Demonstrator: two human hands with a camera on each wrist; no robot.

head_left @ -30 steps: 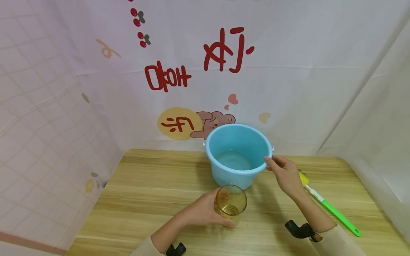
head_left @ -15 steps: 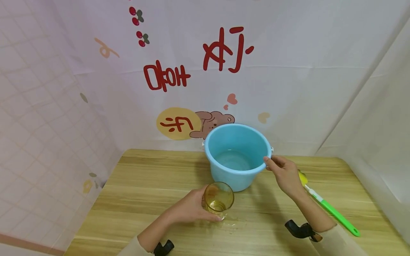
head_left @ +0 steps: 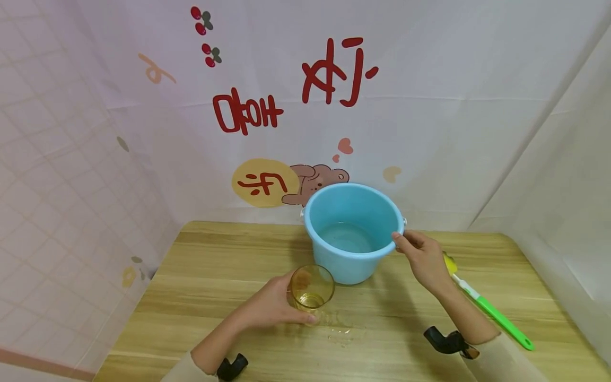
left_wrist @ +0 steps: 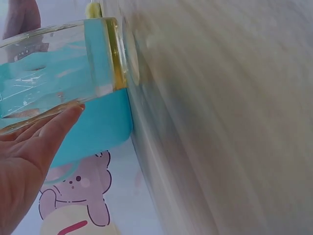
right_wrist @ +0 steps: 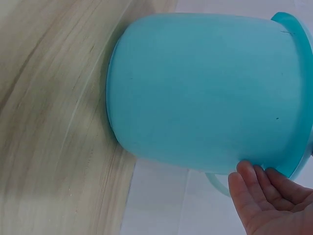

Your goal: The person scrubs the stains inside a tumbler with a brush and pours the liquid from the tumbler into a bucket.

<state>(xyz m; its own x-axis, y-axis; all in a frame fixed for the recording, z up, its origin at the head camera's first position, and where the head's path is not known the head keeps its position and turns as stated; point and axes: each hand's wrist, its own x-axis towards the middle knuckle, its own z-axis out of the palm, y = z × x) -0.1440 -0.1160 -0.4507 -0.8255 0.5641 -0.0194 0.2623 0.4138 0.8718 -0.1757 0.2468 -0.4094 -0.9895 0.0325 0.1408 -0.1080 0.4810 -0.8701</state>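
Note:
An amber-tinted clear drinking glass stands upright in my left hand, in front of the bucket. The left wrist view has the base of the glass very close to the tabletop; whether it touches I cannot tell. Thumb and fingers grip its side. At the back stands a light blue bucket with shallow water inside. My right hand pinches its rim on the right, thumb on top. In the right wrist view the fingers lie curled under the rim.
A sponge brush with a yellow head and green handle lies at the right of the wooden table. Wet drops spot the wood right of the glass. White printed cloth hangs behind the bucket.
My left hand has moved left and slightly back with the glass, uncovering wet marks on the table. My right hand has stayed at the bucket rim.

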